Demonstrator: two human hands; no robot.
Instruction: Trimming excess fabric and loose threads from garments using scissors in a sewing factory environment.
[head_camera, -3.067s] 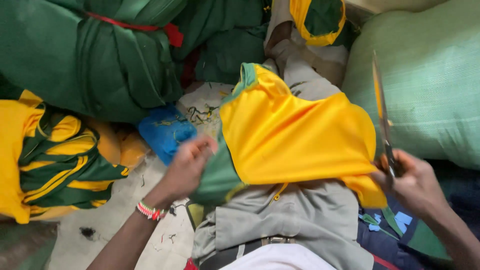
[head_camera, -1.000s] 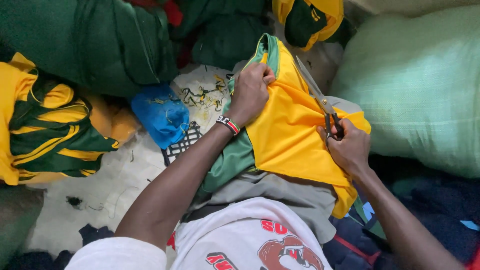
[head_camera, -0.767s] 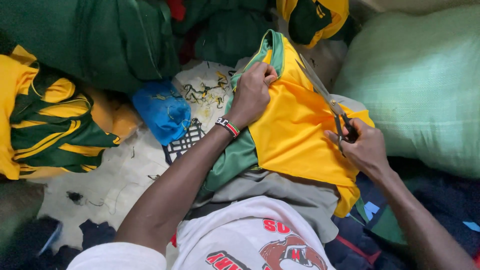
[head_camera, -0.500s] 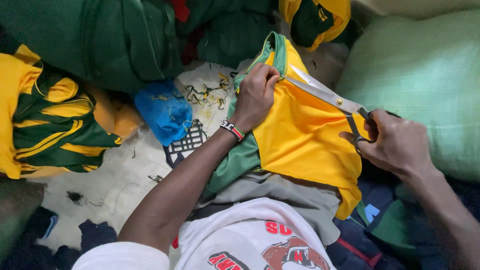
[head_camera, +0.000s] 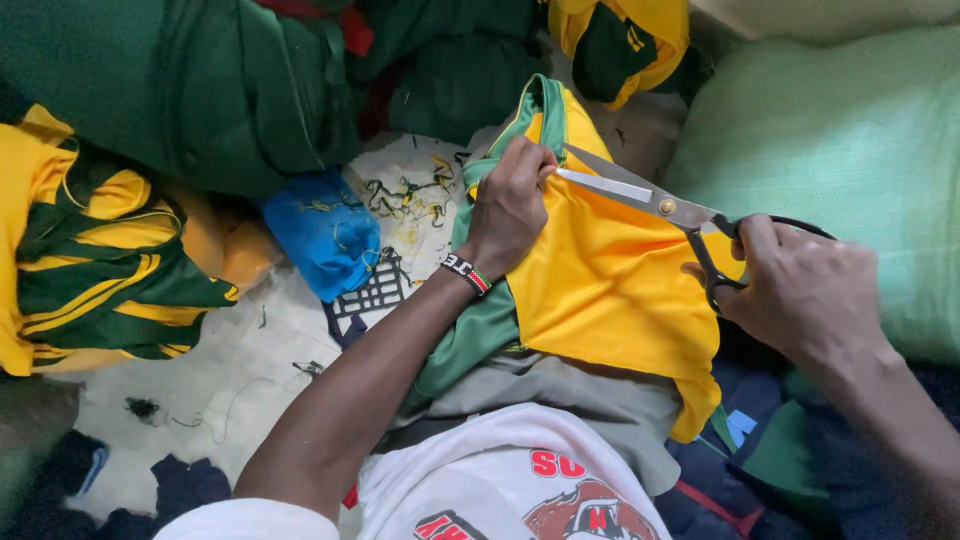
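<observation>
The left hand (head_camera: 512, 205) pinches the far edge of the yellow and green shirt (head_camera: 610, 290) lying across the person's lap. The right hand (head_camera: 805, 290) grips the scissors (head_camera: 650, 200), blades shut, tips touching the left fingers. A blue bag (head_camera: 325, 235) lies left.

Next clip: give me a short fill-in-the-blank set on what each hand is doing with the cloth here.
1. The right hand holds a pair of ____.
2. The left hand pinches the yellow garment near its ____ trim.
3. The scissor blades point toward the ____ hand.
4. The crumpled cloth beside the left forearm is ____.

Missing words: scissors; green; left; blue
</observation>
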